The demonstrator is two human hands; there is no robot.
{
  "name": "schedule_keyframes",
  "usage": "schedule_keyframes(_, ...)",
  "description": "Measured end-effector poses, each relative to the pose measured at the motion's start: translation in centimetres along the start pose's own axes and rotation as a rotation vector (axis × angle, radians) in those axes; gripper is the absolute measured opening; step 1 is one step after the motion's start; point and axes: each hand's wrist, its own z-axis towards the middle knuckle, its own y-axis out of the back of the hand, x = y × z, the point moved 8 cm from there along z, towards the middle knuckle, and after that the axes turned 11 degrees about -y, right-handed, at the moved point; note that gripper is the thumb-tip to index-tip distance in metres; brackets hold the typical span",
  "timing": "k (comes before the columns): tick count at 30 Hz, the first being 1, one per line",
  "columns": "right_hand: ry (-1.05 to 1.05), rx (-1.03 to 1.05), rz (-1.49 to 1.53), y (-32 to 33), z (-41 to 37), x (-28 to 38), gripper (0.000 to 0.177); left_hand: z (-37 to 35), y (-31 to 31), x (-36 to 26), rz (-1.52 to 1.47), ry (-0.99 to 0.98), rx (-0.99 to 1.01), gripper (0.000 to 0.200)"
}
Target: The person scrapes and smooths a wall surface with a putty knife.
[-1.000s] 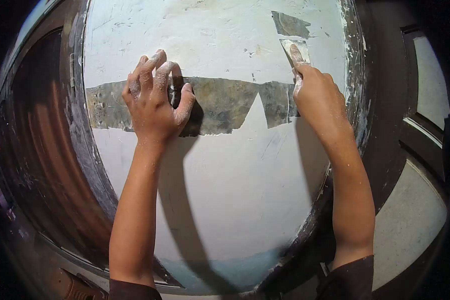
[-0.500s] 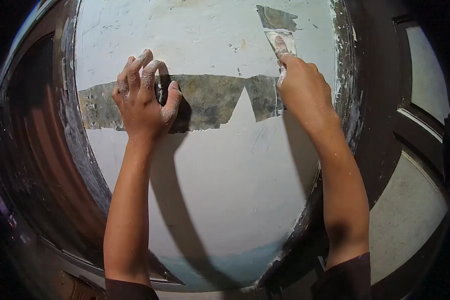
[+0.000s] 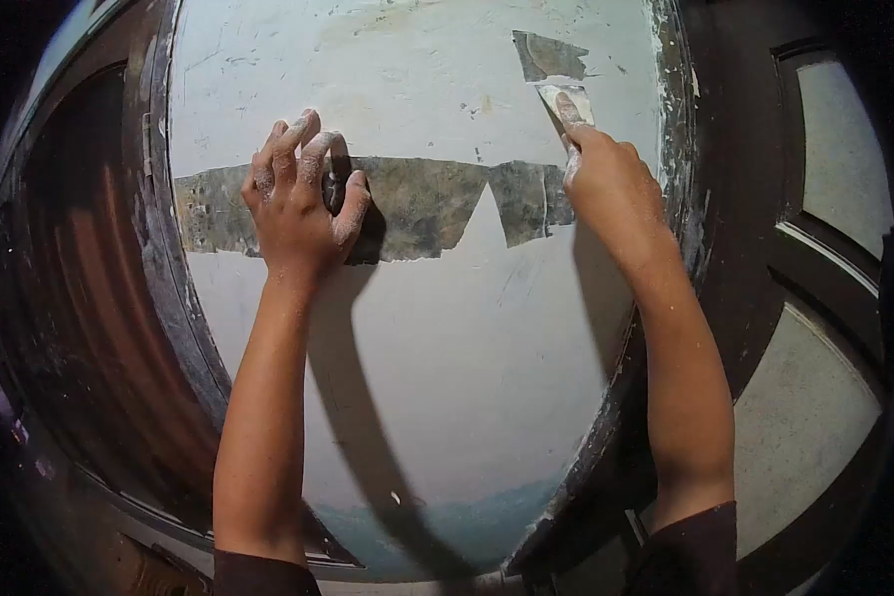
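Note:
A scraper point(image 3: 573, 103) with a broad flat blade is in my right hand point(image 3: 614, 184), the index finger stretched along the blade. Its blade edge lies at the lower side of a small bare grey patch point(image 3: 546, 58) high on the pale painted wall point(image 3: 447, 358). My left hand point(image 3: 303, 204), dusted white, rests with bent, spread fingers over the left part of a wide bare grey strip point(image 3: 412, 204). The space under its index finger and thumb is in dark shadow. A pointed tongue of pale paint point(image 3: 483, 223) juts up into the strip.
Worn dark frames point(image 3: 174, 238) border the wall on both sides. A dark door with pale panels point(image 3: 815, 417) stands at the right, and a brown panel point(image 3: 89, 268) at the left. One small pale flake point(image 3: 395, 497) shows low in front of the wall.
The view has shifted slightly, so the wall sits a little lower. The scraper blade stays just below the small grey patch, and a small flake now shows low down. My left hand keeps its place.

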Motion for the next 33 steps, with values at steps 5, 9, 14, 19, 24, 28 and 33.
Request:
schedule_keyframes(5,-0.024,0.027,0.023,0.1,0.3,0.2,0.042,0.1,0.0,-0.1,0.034,0.011,0.008,0.048)
schedule_keyframes(9,-0.006,0.008,0.069,-0.2,0.1,-0.3,0.042,0.3,0.3,-0.5,0.021,-0.004,-0.013,0.047)
schedule_keyframes(14,-0.001,0.054,0.095,-0.6,0.8,-0.2,0.042,-0.1,0.2,-0.6,0.021,0.012,0.007,0.046)
schedule_keyframes(19,0.034,0.038,0.05,-0.3,0.8,-0.4,0.042,-0.1,0.1,-0.4,0.036,0.024,0.014,0.047)
schedule_keyframes(24,0.035,-0.003,0.089,0.2,0.1,-0.6,0.042,-0.2,0.0,-0.6,0.037,0.014,0.029,0.048)
schedule_keyframes(28,0.033,0.03,0.094,-0.5,0.7,-0.6,0.042,-0.2,0.0,-0.4,0.025,-0.004,0.012,0.048)
schedule_keyframes(33,0.024,0.042,0.076,-0.5,0.8,-0.4,0.042,-0.2,0.0,-0.4,0.031,0.021,0.017,0.047)
